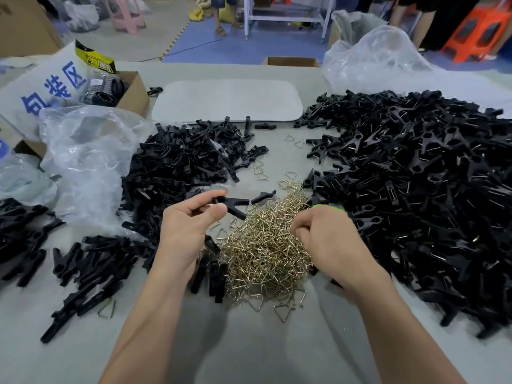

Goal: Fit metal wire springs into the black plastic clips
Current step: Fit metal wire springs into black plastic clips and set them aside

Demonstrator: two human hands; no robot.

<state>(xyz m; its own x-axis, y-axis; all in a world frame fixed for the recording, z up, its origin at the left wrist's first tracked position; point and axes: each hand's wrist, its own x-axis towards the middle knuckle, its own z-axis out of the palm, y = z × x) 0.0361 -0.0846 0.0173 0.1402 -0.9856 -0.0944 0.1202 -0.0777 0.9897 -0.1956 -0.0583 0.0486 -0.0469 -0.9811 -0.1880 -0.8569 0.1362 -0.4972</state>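
My left hand (191, 223) pinches a black plastic clip (234, 205) between thumb and fingers, its jaws spread toward the right, just above the heap of brass-coloured wire springs (263, 253). My right hand (324, 236) hovers over the right side of that heap with fingers curled inward; whether a spring sits between the fingertips is hidden. A pile of loose black clip halves (180, 167) lies to the left. A large pile of clips with springs fitted (415, 189) spreads across the right.
Crumpled clear plastic bags lie at left (91, 159) and back right (374, 56). A cardboard box (133, 92) with a printed white bag stands at back left. A pale grey pad (227, 101) lies at the table's far middle. More clip halves (83, 267) lie front left.
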